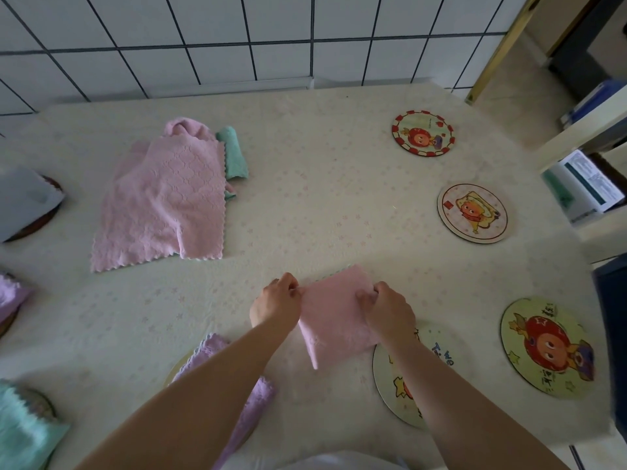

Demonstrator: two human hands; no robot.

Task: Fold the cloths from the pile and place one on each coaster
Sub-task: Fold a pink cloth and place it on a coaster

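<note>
A folded pink cloth [334, 313] lies on the table near the front, held between both hands. My left hand [276, 301] pinches its left edge. My right hand [388, 308] grips its right edge with curled fingers. The cloth's lower corner overlaps a round cartoon coaster [437, 354], half hidden under my right forearm. Bare coasters lie at the right: [548, 347], [473, 213], [423, 133]. The pile [166, 201] sits at the back left: a spread pink cloth over a teal one [234, 154]. A folded lilac cloth [251, 398] lies on a coaster beneath my left forearm.
At the left edge, a grey cloth [23, 201], a lilac cloth [10, 296] and a teal cloth [23, 432] each rest on a coaster. A tiled wall [237, 35] runs behind the table. A white shelf with boxes [583, 184] stands at the right.
</note>
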